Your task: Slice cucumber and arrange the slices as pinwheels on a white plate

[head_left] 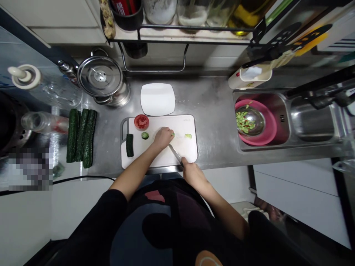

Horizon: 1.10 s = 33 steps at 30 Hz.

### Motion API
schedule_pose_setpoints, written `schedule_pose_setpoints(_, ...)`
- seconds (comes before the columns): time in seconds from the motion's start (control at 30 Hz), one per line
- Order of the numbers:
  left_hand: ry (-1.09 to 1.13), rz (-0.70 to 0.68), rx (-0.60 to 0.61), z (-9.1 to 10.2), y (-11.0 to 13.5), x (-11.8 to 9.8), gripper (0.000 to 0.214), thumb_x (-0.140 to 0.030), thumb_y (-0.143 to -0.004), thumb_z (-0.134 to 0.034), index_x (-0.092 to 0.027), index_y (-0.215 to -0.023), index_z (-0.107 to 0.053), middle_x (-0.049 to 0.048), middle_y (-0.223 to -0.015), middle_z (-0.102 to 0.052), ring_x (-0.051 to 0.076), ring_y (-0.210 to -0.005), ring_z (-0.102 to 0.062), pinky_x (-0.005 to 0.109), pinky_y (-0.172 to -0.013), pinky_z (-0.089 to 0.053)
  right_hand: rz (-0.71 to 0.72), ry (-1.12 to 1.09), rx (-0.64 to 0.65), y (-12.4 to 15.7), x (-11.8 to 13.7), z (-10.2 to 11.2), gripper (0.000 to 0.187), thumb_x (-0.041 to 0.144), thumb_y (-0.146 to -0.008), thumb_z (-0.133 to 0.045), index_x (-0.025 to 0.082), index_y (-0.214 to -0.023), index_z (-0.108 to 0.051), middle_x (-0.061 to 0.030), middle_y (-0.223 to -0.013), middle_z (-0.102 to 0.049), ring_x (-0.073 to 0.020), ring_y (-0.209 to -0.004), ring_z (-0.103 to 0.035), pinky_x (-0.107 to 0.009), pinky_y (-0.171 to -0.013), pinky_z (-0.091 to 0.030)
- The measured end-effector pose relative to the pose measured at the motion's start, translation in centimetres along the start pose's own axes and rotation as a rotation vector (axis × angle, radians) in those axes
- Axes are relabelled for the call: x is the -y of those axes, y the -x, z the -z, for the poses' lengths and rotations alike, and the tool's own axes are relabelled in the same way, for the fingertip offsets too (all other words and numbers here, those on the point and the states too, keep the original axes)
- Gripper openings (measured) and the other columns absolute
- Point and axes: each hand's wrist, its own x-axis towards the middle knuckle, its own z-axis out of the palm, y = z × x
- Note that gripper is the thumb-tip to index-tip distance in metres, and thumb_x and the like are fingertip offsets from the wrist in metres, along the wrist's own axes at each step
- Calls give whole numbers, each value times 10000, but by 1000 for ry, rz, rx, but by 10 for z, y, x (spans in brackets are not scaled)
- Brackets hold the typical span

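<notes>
On the white cutting board (163, 159) my left hand (163, 138) has its fingers closed over a small piece of cucumber (173, 135), mostly covered by the hand. My right hand (192, 173) grips the dark handle of a knife (175, 152); its blade points up and left, with the tip near my left fingers. A pale green cucumber slice (188, 136) lies to the right. Left of my left hand are a short cucumber end (145, 135), a longer dark cucumber piece (129, 145) and a round red dish or cut tomato, I cannot tell which (141, 122).
Behind the board sits a white plate (158, 98). Several whole cucumbers (81, 138) and a lidded steel pot (100, 77) are to the left. At right, the sink (283, 133) holds a pink basin (271, 125) with a bowl of chopped pieces (245, 121). A jar rack (180, 35) overhangs the back.
</notes>
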Motion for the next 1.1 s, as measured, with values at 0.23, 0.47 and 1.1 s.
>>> schedule_pose_setpoints(0.23,-125,-129,13,-1,-4,3,214,-134,-852,-510,-132,-748,-697,107,-761,-614,213,-839,-559,336,-814,-412,6,-11,5,1,-1,1,433,45,-856,-354,177,-1254,-464,-107,-922,-663,-227,-892,-643,-248,-685,-404)
schedule_pose_setpoints(0.47,-108,-113,-45,-2,0,7,178,-159,-839,-541,-161,-744,-692,89,-765,-613,205,-859,-548,317,-817,-418,1,1,13,0,0,2,453,54,-862,-351,174,-1288,-449,-109,-916,-659,-228,-897,-644,-247,-683,-401)
schedule_pose_setpoints(1.1,683,533,-135,12,25,29,135,-255,-787,-622,-166,-798,-723,-9,-631,-670,118,-610,-615,219,-651,-456,-8,-24,15,-1,-2,7,444,68,-868,-350,164,-1290,-449,-122,-930,-649,-239,-887,-635,-271,-703,-415)
